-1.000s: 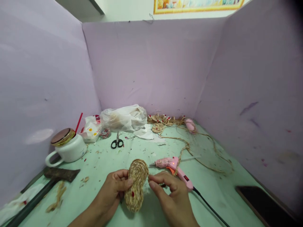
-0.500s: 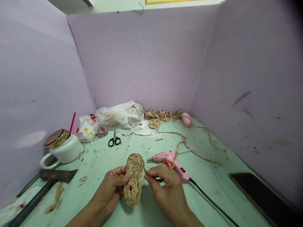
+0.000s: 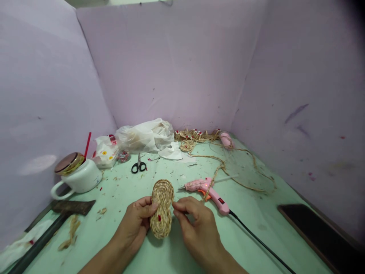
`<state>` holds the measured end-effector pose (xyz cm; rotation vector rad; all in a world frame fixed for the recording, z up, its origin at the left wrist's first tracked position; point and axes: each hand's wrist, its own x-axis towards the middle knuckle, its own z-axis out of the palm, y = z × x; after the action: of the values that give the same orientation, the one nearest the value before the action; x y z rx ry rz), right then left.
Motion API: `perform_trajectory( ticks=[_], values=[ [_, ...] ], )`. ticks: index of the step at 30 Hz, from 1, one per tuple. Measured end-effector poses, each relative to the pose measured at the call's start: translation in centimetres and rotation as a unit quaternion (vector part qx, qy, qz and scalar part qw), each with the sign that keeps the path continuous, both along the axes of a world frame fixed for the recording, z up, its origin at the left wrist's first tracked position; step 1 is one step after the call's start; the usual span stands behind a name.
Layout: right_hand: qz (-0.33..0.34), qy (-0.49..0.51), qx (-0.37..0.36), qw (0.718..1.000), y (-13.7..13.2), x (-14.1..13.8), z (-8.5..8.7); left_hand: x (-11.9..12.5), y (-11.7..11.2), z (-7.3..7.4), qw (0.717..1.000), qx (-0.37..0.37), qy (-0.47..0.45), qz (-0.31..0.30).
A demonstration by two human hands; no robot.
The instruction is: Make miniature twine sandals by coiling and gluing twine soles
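Observation:
A small coiled sole of braided straw cord (image 3: 162,207), narrowed at its waist, stands tilted up over the table with a red spot on its lower half. My left hand (image 3: 137,219) grips its left edge, thumb on the front face. At the right edge, by the waist, my right hand (image 3: 196,220) pinches the loose cord between thumb and forefinger. Beyond that hand a pink hot glue gun (image 3: 205,187) lies on its side, an orange light showing on its body. Straw braid (image 3: 218,169) crosses over the gun and trails toward the back.
Black-handled scissors (image 3: 138,166) lie behind the sole. To the left are a white mug (image 3: 82,177) with a gold-lidded jar, and a hammer-like tool (image 3: 74,207). A phone (image 3: 316,232) lies at right. Plastic bags (image 3: 145,135) and coiled braid pieces (image 3: 194,137) line the back wall.
The sole and both hands appear slightly higher in the picture. My right fingers have come closer against the sole's edge, and less loose cord shows between them. The view has tilted down a little.

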<state>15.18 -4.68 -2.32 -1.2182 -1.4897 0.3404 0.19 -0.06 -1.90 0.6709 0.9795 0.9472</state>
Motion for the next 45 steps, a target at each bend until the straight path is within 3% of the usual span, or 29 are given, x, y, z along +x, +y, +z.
perform_trajectory(
  ticks=[4, 10, 18, 25, 29, 32, 35, 37, 39, 41, 45],
  values=[
    [-0.005, 0.019, -0.009, 1.000, 0.3, -0.2, 0.0, 0.1, -0.2, 0.1, 1.000, 0.010, 0.002, 0.006],
    [-0.003, 0.109, -0.132, 0.985, 0.4, -0.5, 0.2, 0.1, -0.4, -0.1, 0.999, 0.030, 0.007, 0.014],
    [0.044, 0.063, -0.066, 0.995, 0.1, -0.4, 0.2, 0.1, -0.3, -0.1, 0.999, 0.014, 0.007, 0.038],
    [0.050, -0.031, -0.080, 0.995, 0.1, -0.2, -0.1, 0.4, -1.1, 0.6, 0.998, 0.036, -0.030, -0.039],
    [0.079, -0.035, -0.084, 0.993, 0.2, 0.3, -0.3, 0.3, -1.2, 0.5, 0.994, 0.053, 0.046, -0.079],
    [0.115, -0.043, -0.103, 0.987, 0.4, 1.3, -0.2, -0.9, -0.5, 0.9, 0.973, 0.073, 0.131, -0.174],
    [0.157, -0.059, -0.149, 0.974, 0.9, 2.3, -0.2, -2.7, 0.6, 1.9, 0.928, 0.111, 0.228, -0.274],
    [0.165, -0.070, -0.174, 0.968, 1.3, 2.8, -0.3, -3.3, 1.1, 2.5, 0.904, 0.160, 0.331, -0.217],
    [0.171, -0.070, -0.186, 0.965, 1.6, 2.8, -0.4, -3.3, 1.2, 3.0, 0.862, 0.231, 0.434, -0.125],
    [0.183, -0.071, -0.189, 0.962, 1.8, 2.6, -0.4, -2.8, 1.0, 3.0, 0.829, 0.289, 0.472, -0.081],
    [0.199, -0.107, -0.174, 0.958, 1.8, 2.3, -0.2, -1.6, 0.3, 2.3, 0.851, 0.290, 0.418, -0.127]
  ],
)
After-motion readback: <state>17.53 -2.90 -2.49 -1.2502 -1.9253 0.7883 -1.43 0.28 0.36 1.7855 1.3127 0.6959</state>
